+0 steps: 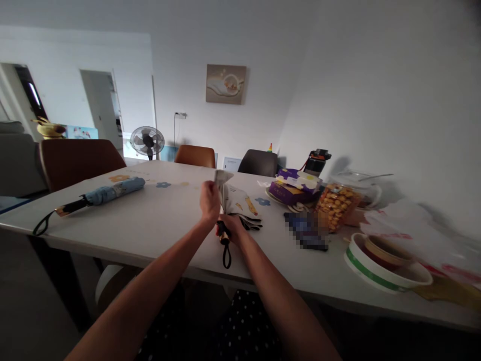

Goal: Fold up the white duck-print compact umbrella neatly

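Note:
A light-coloured folding umbrella (pixel 240 200) with a yellow print is between my hands, its cloth loose and fanned out to the right over the table. My right hand (pixel 233 226) is wrapped round its lower end, just above the dark handle; a black wrist loop (pixel 227 256) hangs from that end. Higher up, my left hand (pixel 210 201) is closed on a fold of the umbrella's pale cloth. To the left lies a second umbrella (pixel 112 191), blue, rolled up, with a black handle and strap.
On the right of the white table (pixel 161 220) are a purple box (pixel 287 193), a tub of round snacks (pixel 336 205), a blurred dark flat item (pixel 306 230), nested bowls (pixel 387 265) and a white plastic bag (pixel 413 225). Chairs (pixel 195 156) and a fan (pixel 148 141) stand beyond.

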`<state>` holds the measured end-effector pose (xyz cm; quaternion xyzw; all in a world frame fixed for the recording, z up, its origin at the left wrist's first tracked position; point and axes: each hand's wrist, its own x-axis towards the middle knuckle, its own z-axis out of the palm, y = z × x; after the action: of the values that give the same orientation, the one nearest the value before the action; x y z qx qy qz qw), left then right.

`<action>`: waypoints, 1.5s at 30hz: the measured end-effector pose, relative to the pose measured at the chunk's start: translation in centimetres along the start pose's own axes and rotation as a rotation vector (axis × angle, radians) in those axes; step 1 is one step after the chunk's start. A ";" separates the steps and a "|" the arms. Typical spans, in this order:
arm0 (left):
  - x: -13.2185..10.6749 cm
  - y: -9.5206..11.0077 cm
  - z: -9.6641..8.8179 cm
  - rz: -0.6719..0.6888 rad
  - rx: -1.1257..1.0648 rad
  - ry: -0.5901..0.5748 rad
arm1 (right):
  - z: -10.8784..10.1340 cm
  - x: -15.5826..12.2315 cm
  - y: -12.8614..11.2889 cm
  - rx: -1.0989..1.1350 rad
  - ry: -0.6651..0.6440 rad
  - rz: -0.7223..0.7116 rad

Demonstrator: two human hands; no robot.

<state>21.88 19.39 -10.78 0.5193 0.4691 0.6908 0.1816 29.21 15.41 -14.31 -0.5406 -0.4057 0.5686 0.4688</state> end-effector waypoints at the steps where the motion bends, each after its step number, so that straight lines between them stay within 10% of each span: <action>1: 0.2 -0.8 -0.7 -0.087 -0.108 0.072 | 0.0 0.0 -0.2 0.005 -0.003 0.021; 6: -0.1 -2.8 -3.1 -0.469 -0.335 0.179 | -0.1 -0.2 -0.7 0.045 -0.018 0.072; 18: -0.1 -2.8 -3.5 -0.660 -0.404 0.231 | -1.2 -1.0 -2.0 0.187 -0.066 0.009; 35: 0.0 -4.9 -3.3 -0.599 -0.209 0.233 | -1.1 -1.7 -2.8 0.272 0.109 -0.005; 40: -0.8 -4.3 -2.2 -0.226 -0.267 -0.069 | -0.6 -1.7 -2.4 0.174 0.262 -0.042; 45: -1.9 -3.6 -1.3 -0.320 -0.455 -0.383 | 0.1 -1.4 -1.6 0.011 0.244 -0.091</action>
<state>20.64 19.18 -14.82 0.5057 0.3357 0.6305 0.4838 29.22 14.47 -12.42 -0.5844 -0.3663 0.4790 0.5430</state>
